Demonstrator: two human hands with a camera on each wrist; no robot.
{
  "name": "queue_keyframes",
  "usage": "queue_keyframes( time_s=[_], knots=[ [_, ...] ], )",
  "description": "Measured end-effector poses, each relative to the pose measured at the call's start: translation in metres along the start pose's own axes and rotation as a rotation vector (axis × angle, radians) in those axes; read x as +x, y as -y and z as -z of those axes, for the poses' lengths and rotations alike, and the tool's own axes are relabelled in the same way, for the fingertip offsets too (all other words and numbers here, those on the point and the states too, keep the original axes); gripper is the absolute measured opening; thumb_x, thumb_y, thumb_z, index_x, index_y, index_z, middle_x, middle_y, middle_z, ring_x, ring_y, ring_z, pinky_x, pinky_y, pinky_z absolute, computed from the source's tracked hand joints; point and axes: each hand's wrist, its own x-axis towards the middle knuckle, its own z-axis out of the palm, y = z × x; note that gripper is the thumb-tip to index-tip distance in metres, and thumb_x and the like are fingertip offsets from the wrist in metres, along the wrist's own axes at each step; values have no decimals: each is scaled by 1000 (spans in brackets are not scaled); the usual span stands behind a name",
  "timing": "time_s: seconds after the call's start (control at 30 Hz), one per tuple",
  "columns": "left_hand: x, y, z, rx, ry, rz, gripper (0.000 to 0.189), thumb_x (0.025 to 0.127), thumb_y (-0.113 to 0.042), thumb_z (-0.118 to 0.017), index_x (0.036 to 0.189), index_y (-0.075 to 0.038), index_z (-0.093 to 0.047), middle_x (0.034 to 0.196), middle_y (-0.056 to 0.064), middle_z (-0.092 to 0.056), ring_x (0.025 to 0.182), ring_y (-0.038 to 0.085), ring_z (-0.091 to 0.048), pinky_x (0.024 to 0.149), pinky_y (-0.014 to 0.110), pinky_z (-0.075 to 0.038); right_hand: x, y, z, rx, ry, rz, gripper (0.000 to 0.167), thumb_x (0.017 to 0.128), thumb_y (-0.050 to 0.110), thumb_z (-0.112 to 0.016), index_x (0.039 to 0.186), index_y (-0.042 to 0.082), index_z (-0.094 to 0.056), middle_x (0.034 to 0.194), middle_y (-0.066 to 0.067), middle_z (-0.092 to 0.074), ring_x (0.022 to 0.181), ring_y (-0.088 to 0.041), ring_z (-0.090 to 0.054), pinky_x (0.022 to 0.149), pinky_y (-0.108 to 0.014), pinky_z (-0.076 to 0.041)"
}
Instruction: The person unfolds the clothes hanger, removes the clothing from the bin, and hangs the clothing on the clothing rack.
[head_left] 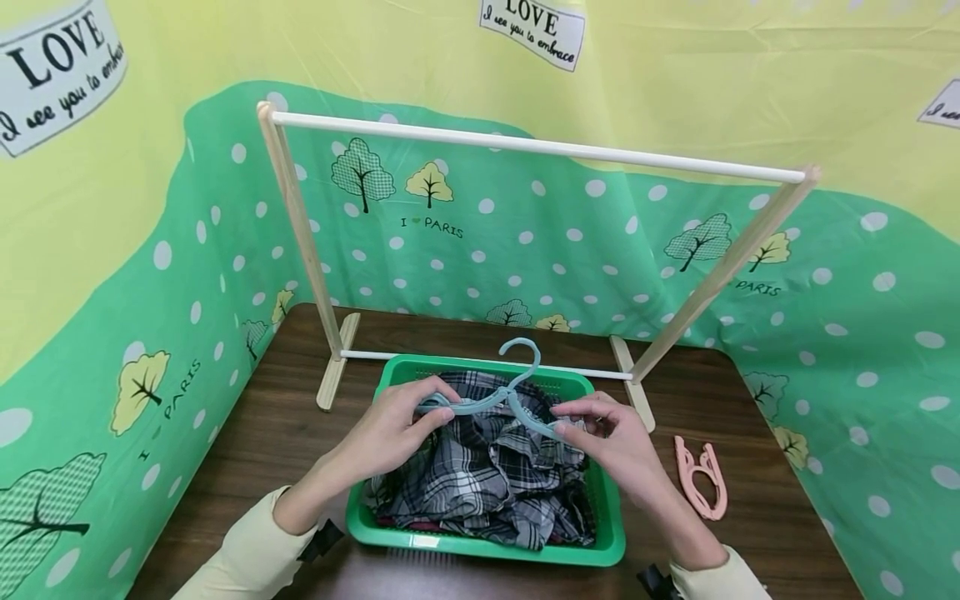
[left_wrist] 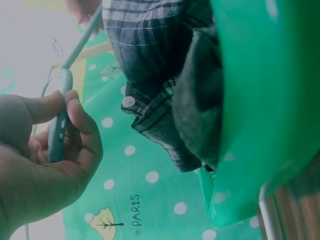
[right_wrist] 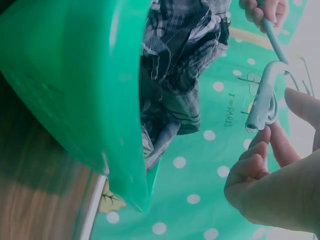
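A light blue folding clothes hanger (head_left: 486,403) is held up over the green basket (head_left: 487,553), its hook pointing upward. My left hand (head_left: 396,425) pinches the hanger's left arm between thumb and fingers; the left wrist view also shows that arm (left_wrist: 60,125) in the grip. On the other side my right hand (head_left: 611,433) holds the end of the right arm, which slants downward from the joint. In the right wrist view that curled end (right_wrist: 264,100) lies between thumb and fingertips. Crumpled black-and-white plaid clothing (head_left: 480,483) fills the basket beneath both hands.
Behind the basket stands a wooden rack with a white top rail (head_left: 525,145) and a low white crossbar (head_left: 367,356). A folded pink hanger (head_left: 701,479) lies on the dark wood table (head_left: 247,467), right of the basket. Patterned cloth (head_left: 465,275) hangs around the table.
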Motion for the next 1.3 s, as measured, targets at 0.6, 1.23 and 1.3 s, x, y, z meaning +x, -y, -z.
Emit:
queue_keyframes(
  time_s=[0.6,1.23,1.3],
  knots=[
    [0,-1,0,-24,-1,53,16,115,-16,-67,127,-11,-76,73,-7,-45,49,1,-26,59,25,-37,-1,-6,2,127,-21,-107,22,112,12,-70,125,-5,-75,99,9,-70,83,-12,-58,75,-29,-54],
    [-1,-4,-6,28,31,16,19,116,-19,-66,130,-11,-76,101,4,-77,56,1,-32,70,27,-43,17,18,-2,113,-59,93,20,104,4,-80,123,-4,-79,91,9,-70,68,-13,-51,62,-32,-44],
    [-1,-4,-6,34,31,15,19,115,-19,-66,130,-11,-76,106,5,-79,56,1,-32,71,27,-43,18,18,-4,100,-54,89,18,104,4,-80,120,-4,-79,87,7,-66,68,-13,-50,62,-30,-44]
  ],
)
